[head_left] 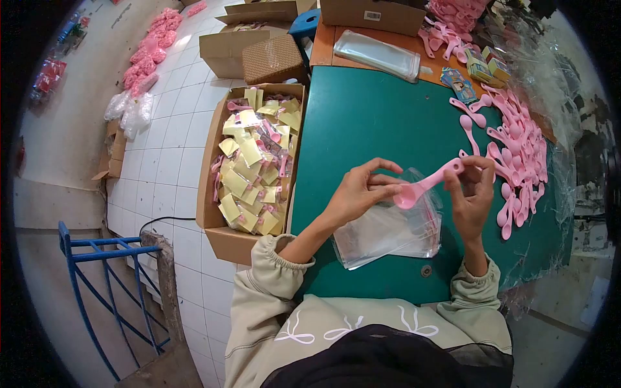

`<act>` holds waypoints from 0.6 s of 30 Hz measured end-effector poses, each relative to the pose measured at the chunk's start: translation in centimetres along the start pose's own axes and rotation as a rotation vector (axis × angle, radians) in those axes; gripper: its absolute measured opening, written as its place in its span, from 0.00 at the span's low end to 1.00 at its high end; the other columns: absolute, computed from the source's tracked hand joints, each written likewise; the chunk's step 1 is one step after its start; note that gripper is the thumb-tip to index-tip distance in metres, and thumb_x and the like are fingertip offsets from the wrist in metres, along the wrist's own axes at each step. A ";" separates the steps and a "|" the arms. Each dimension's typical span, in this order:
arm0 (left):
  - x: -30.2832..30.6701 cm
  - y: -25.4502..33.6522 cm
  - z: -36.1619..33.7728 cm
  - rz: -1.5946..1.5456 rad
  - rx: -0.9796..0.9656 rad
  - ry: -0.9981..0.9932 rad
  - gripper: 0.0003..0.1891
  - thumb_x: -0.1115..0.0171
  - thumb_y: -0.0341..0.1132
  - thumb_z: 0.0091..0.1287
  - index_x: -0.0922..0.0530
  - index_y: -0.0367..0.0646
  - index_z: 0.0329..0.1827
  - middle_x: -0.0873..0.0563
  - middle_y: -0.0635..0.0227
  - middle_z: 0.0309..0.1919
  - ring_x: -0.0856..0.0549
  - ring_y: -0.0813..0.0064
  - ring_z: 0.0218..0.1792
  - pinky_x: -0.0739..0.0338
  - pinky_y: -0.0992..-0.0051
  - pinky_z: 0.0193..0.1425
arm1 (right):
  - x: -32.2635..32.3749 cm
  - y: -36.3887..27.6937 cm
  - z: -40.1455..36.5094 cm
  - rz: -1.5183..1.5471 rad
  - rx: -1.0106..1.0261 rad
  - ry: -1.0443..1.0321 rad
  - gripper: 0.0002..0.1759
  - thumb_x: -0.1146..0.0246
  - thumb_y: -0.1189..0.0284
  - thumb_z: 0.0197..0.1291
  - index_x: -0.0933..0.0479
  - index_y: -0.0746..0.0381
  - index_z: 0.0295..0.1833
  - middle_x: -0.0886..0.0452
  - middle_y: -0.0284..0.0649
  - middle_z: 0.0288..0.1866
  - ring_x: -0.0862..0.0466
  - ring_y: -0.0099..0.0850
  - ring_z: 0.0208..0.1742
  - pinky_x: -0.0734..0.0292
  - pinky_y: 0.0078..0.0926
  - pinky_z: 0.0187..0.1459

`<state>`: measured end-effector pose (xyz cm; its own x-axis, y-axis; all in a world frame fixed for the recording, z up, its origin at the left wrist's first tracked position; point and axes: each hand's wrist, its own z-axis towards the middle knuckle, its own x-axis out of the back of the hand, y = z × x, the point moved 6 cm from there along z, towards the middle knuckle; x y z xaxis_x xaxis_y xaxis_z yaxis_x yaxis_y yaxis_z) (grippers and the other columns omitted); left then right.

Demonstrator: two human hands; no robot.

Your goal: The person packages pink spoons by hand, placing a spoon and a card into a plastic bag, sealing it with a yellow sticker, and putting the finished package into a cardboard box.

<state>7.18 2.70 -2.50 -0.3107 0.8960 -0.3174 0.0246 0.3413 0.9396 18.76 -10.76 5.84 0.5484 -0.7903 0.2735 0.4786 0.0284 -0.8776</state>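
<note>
A pink plastic spoon [424, 185] is held over the green table, its bowl toward the left and its handle rising to the right. My right hand [472, 194] pinches the end of the handle between thumb and fingers. Close to the bowl, my left hand [370, 189] has its fingers closed on what looks like the edge of a clear plastic bag [412, 173]; the exact grip is partly hidden. Below both hands lies a loose stack of clear plastic bags [381, 236]. To the right spreads a large pile of pink spoons [521, 149].
An open cardboard box [210, 194] of packed spoons with yellow cards stands left of the green table [362, 110]. At the back lie a stack of clear sleeves [378, 55] and small yellow boxes [486, 68]. A blue metal frame [110, 255] stands at lower left.
</note>
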 end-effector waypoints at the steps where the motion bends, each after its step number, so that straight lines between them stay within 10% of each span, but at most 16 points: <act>1: -0.3 0.1 -0.2 0.017 -0.015 -0.014 0.17 0.39 0.31 0.65 0.29 0.36 0.55 0.14 0.61 0.40 0.17 0.79 0.40 0.22 0.79 0.44 | -0.5 -0.1 -0.1 -0.017 0.006 -0.056 0.15 0.36 0.80 0.57 0.33 0.66 0.47 0.22 0.38 0.35 0.21 0.22 0.35 0.24 0.17 0.37; 5: -0.7 0.3 -0.4 0.430 0.019 -0.128 0.15 0.43 0.36 0.69 0.24 0.33 0.52 0.15 0.63 0.41 0.18 0.80 0.42 0.23 0.79 0.46 | -1.9 -0.7 -0.1 -0.051 0.057 -0.177 0.15 0.34 0.79 0.55 0.31 0.67 0.45 0.22 0.38 0.34 0.20 0.22 0.34 0.24 0.18 0.37; 9: -0.9 0.1 -1.2 0.071 0.039 -0.322 0.17 0.47 0.39 0.71 0.22 0.31 0.49 0.15 0.64 0.41 0.19 0.80 0.41 0.24 0.79 0.46 | -1.8 -1.7 0.2 -0.071 0.176 -0.179 0.15 0.33 0.81 0.54 0.31 0.68 0.45 0.22 0.39 0.33 0.20 0.22 0.30 0.24 0.17 0.33; 13: -0.6 2.0 -1.2 0.025 -0.036 -0.255 0.18 0.50 0.40 0.73 0.21 0.32 0.50 0.15 0.65 0.39 0.19 0.82 0.40 0.24 0.80 0.45 | -2.5 -2.7 0.9 -0.069 0.227 -0.362 0.17 0.38 0.62 0.60 0.26 0.66 0.43 0.22 0.43 0.44 0.22 0.29 0.40 0.25 0.26 0.42; 16: -0.6 3.1 -1.5 -0.072 -0.037 -0.138 0.18 0.51 0.40 0.74 0.21 0.33 0.50 0.16 0.67 0.37 0.20 0.82 0.38 0.24 0.81 0.43 | -4.9 -4.0 1.5 -0.167 0.304 -0.648 0.37 0.55 0.38 0.59 0.19 0.62 0.40 0.26 0.42 0.58 0.28 0.39 0.53 0.32 0.37 0.54; 18: -0.5 4.1 -1.8 -0.119 -0.086 -0.144 0.18 0.52 0.41 0.74 0.22 0.33 0.52 0.16 0.64 0.40 0.18 0.79 0.40 0.22 0.79 0.45 | -4.9 -2.8 3.1 0.036 0.288 -0.715 0.35 0.54 0.41 0.62 0.19 0.63 0.41 0.25 0.42 0.57 0.27 0.37 0.52 0.32 0.34 0.53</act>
<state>5.72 3.16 1.78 -0.1675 0.8841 -0.4363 -0.0870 0.4275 0.8998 16.82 -5.05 8.14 0.8300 -0.2006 0.5204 0.5577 0.2826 -0.7805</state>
